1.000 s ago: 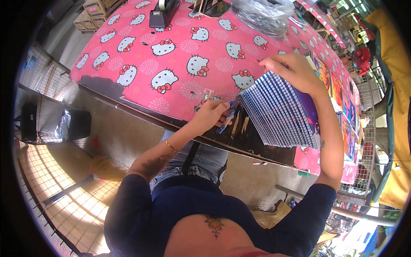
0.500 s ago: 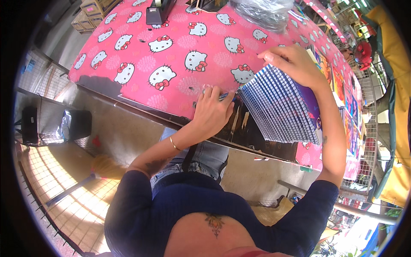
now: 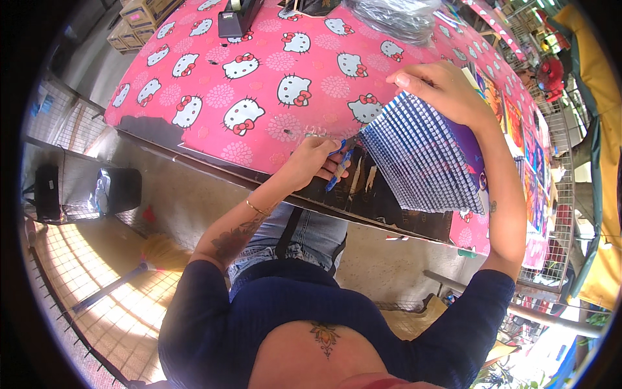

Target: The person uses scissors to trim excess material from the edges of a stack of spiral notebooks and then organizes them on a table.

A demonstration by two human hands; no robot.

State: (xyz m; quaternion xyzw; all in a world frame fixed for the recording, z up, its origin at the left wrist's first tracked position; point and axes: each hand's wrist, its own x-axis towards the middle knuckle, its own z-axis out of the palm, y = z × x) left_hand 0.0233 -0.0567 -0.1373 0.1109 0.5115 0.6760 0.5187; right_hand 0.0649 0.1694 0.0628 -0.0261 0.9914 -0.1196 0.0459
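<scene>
A thick stack of spiral-bound notebooks (image 3: 421, 159) lies near the table's front edge, rows of blue and white coil bindings facing me and a purple cover at its right side. My right hand (image 3: 437, 91) curves over the stack's far edge, its fingers resting round the corner. Left of the stack, my left hand (image 3: 314, 161) grips a hand tool with blue handles (image 3: 339, 167), which look like those of small pliers or cutters. Its dark tip reaches the stack's left corner. Exactly what the tip touches is too small to tell.
A pink patterned cloth covers the table (image 3: 259, 84), torn to a dark surface (image 3: 389, 207) along the front. Farther back are a black tape dispenser (image 3: 234, 19) and clear plastic wrapping (image 3: 395, 19). Colourful printed covers (image 3: 515, 123) lie at the right. A broom (image 3: 155, 256) is low at left.
My left hand has turned and drawn back slightly, so the blue handles now show, spread in its fingers. My right hand stays on the stack with little movement.
</scene>
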